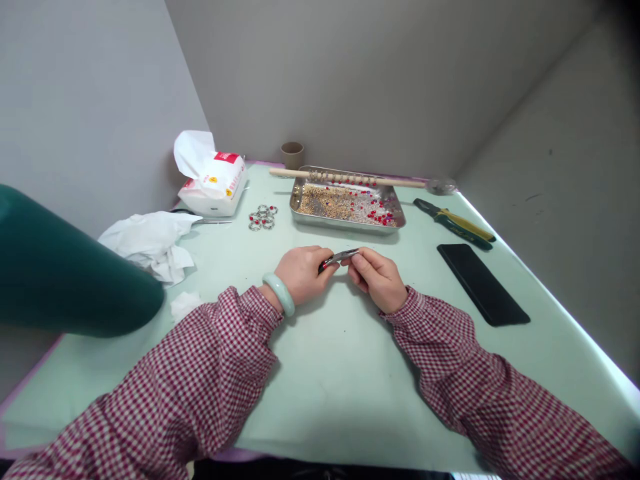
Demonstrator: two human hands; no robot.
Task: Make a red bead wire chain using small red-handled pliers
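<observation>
Both hands rest on the pale green tabletop (320,373), pinching a small tool (339,258) between them. It is slim, silvery metal with a red-and-black end, held by the left hand (301,272); the right hand (379,277) grips its tip, just before the bead tray (347,204).

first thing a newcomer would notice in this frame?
Both hands meet at the table's centre: the left hand and right hand pinch a small metal tool with a red tip between them. Behind them sits a steel tray strewn with gold and red beads, a beaded wooden stick across its far rim. A black phone lies at right.
</observation>
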